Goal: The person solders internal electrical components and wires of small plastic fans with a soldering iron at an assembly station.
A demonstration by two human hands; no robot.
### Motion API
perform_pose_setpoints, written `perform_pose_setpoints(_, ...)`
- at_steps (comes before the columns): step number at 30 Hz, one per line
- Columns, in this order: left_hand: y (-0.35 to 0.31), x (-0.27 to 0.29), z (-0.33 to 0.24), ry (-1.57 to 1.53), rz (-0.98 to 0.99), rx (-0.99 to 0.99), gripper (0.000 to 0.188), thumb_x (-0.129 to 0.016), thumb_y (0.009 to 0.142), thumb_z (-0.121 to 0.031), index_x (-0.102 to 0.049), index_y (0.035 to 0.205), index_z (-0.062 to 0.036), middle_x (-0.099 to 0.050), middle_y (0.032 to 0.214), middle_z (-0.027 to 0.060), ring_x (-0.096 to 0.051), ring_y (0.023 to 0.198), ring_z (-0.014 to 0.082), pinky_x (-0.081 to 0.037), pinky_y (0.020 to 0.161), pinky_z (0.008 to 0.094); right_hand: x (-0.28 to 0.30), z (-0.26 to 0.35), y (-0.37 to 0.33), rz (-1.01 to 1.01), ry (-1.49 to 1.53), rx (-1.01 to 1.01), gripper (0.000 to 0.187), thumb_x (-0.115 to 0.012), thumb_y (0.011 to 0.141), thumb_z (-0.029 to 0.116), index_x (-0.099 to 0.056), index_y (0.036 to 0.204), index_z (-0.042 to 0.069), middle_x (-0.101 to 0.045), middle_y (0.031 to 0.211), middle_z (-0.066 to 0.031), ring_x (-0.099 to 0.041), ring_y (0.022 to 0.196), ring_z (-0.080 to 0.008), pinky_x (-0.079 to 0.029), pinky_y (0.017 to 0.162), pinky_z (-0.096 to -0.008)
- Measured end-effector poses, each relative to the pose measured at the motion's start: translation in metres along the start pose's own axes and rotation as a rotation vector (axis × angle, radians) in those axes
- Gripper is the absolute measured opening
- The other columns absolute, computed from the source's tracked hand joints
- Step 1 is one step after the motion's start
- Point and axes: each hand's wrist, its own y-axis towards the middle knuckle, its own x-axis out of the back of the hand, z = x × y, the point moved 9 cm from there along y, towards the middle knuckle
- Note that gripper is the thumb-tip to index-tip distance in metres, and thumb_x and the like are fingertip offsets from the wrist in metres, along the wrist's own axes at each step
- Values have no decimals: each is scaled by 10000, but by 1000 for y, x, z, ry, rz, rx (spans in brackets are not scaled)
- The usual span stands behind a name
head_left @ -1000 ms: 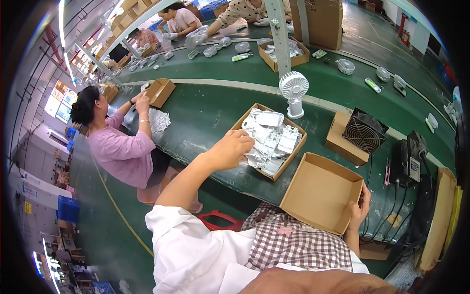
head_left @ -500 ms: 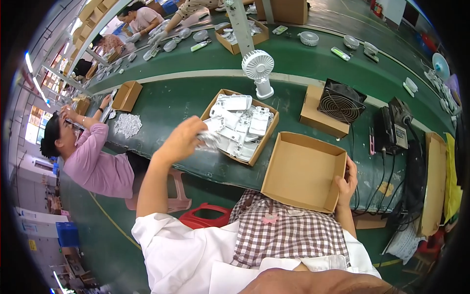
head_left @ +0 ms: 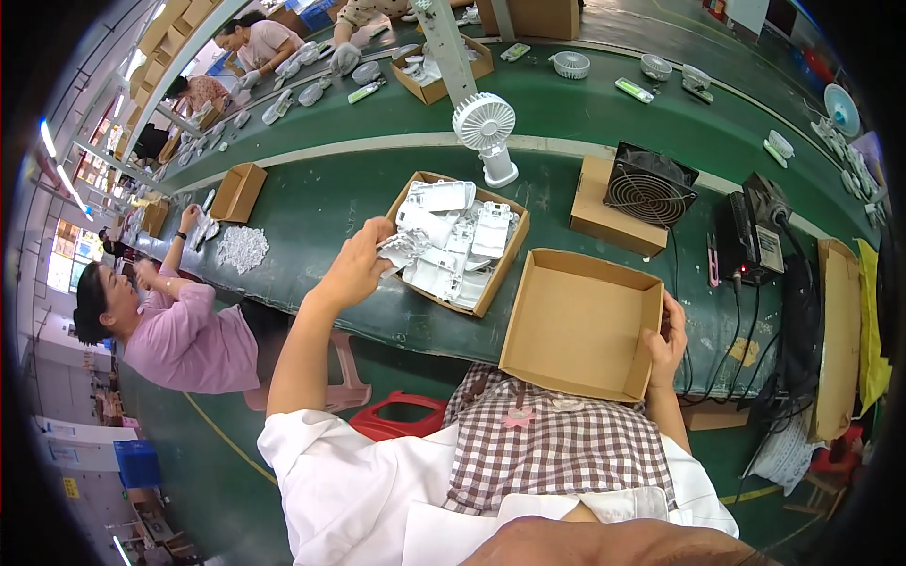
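My left hand (head_left: 357, 269) is closed on a bunch of small white plastic parts (head_left: 404, 247), just over the left edge of a cardboard box (head_left: 507, 274). White plastic housings (head_left: 442, 196) are piled loosely in that box. On the right, my right hand (head_left: 667, 344) grips the right wall of a shallow cardboard tray (head_left: 578, 325), thumb inside and fingers outside. The tray's bare bottom shows; it is tilted toward me and rests between the table edge and my checked apron (head_left: 557, 453).
A white handheld fan (head_left: 486, 127) stands behind the box. Right of it are a black cooling fan (head_left: 651, 184) on a carton, a black power unit (head_left: 755, 236) and hanging cables. A co-worker in pink (head_left: 189, 330) sits at the left by a heap of small white parts (head_left: 243, 248).
My left hand has come slightly right, closer to the box; the white parts in it were blurred and now show sharply. My right hand keeps its grip on the tray.
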Motion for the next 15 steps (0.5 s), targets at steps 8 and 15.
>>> perform_pose_setpoints(8, 4, 9, -33, 16, 191, -235, 442, -716, 708, -45, -519, 1101, -12, -502, 1083, 158, -464, 1078, 345, -386, 947, 383, 2, -1, -5, -11, 17, -60, 660, -623, 709, 294, -498, 1263, -42, -473, 1199, -82, -508, 1077, -194, -392, 942, -317)
perform_pose_setpoints(15, -19, -42, -48, 277, 308, -417, 537, -739, 696, -107, -442, 1123, 30, -429, 1222, 179, -414, 1162, 357, -392, 966, 396, 1, -4, -5, 6, -8, -76, 607, -596, 717, 221, -500, 1254, -46, -472, 1166, -77, -506, 1043, -183, -391, 934, -316)
